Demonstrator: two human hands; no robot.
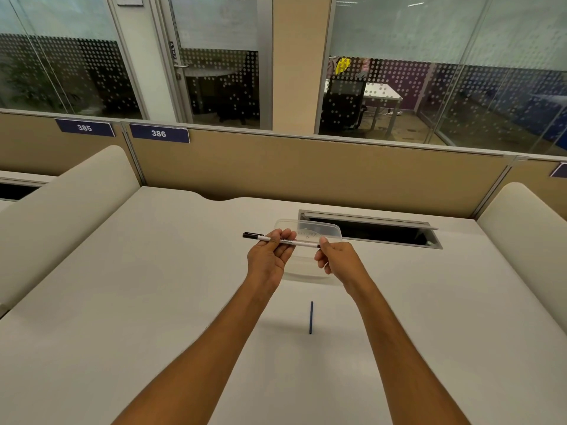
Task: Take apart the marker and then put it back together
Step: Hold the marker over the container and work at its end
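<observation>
Fingers (280,237) of the left hand (268,259) and right hand (336,259) pinch the marker (302,243) level above the tabletop (153,302); a thin blue rod (311,317) lies nearer.

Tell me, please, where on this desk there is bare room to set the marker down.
The desk is bare left of the left hand, up to the padded divider, and also right of the right hand. It is crowded beneath the marker: a clear container, the cable hatch, and nearer, a dark thin rod.
</observation>
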